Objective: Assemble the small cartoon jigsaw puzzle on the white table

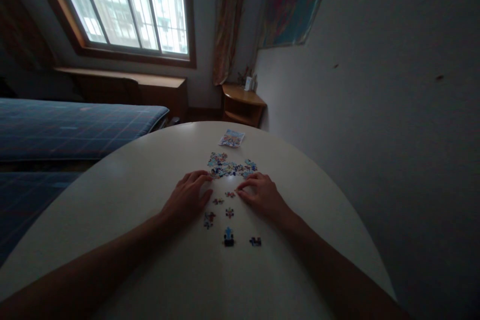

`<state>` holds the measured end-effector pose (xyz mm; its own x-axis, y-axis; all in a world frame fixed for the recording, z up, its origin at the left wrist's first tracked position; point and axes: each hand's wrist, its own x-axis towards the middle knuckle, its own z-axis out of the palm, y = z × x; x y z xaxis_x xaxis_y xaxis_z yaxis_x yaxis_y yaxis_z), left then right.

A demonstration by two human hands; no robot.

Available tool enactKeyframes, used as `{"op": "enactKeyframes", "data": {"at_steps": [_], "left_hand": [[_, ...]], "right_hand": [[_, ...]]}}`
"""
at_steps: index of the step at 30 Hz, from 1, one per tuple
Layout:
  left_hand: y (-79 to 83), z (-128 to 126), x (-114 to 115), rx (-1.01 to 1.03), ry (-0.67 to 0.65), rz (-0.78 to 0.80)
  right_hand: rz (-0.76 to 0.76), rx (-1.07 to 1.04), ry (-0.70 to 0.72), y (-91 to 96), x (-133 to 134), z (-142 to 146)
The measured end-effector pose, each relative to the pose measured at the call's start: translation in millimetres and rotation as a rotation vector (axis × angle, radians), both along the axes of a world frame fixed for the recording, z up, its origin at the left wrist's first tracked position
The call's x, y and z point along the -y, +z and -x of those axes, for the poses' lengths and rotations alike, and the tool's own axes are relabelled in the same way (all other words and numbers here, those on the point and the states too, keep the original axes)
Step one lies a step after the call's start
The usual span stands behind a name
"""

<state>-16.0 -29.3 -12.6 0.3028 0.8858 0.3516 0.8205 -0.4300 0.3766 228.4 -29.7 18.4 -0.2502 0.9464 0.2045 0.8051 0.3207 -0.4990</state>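
Looking down in the head view, we find a heap of jigsaw pieces (pixel 232 169) at the centre of the frame, on a pale round table (pixel 300 180). The left hand (pixel 187 192), left of centre, lies slack and released, its fingertips at the heap's lower left edge and its thumb held apart. The right hand (pixel 264 195), right of centre, curls thumb and forefinger near each other below the heap's right end; we cannot tell whether they pinch anything. Between the hands we note a small reddish piece (pixel 230 194); at lower centre lie a blue-and-black piece (pixel 228 238) and, to its right, a dark piece (pixel 255 241). Above the heap we see a printed picture (pixel 231 138), and at upper left a barred window (pixel 127 5).
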Motion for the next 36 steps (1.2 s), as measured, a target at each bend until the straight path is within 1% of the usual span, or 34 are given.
{"op": "enactKeyframes", "data": {"at_steps": [3,5,7,9,13,14,16,22,28,30,32,34,36], "left_hand": [[-1.0,0,-1,0.011,0.008,-0.004],[-0.7,0,-1,0.028,0.007,-0.015],[1.5,-1,0,0.054,-0.028,-0.039],[5.8,-3,3,0.07,-0.121,-0.058],[13.9,-8,10,-0.009,-0.399,-0.051],[14.8,-9,12,-0.04,-0.451,-0.044],[15.5,-9,14,-0.082,-0.504,-0.027],[20.0,-9,15,-0.122,-0.515,0.007],[24.3,-11,17,-0.142,-0.498,0.018],[24.0,-11,17,-0.144,-0.498,0.018],[23.8,-10,17,-0.135,-0.503,0.023],[24.1,-10,17,-0.117,-0.506,0.035],[24.4,-9,17,-0.11,-0.509,0.045]], "right_hand": [[0.038,0.005,0.003,0.1,-1,0],[0.034,0.002,0.013,-0.3,-2,-1],[0.019,-0.004,0.012,-1.0,-1,-2],[0.014,-0.002,0.001,-1.6,-1,-3],[0.026,0.006,0.007,-2.5,-2,-4],[0.022,0.006,0.014,-2.5,-2,-4],[0.012,0.01,0.031,-2.0,-2,-3],[-0.02,0.011,0.057,4.3,2,-1],[0.026,-0.11,0.071,8.2,6,-2],[0.055,-0.165,0.101,10.2,8,-4],[0.088,-0.186,0.16,12.2,10,-8],[0.107,-0.167,0.22,13.3,14,-10],[0.091,-0.135,0.255,13.0,16,-10]]}}
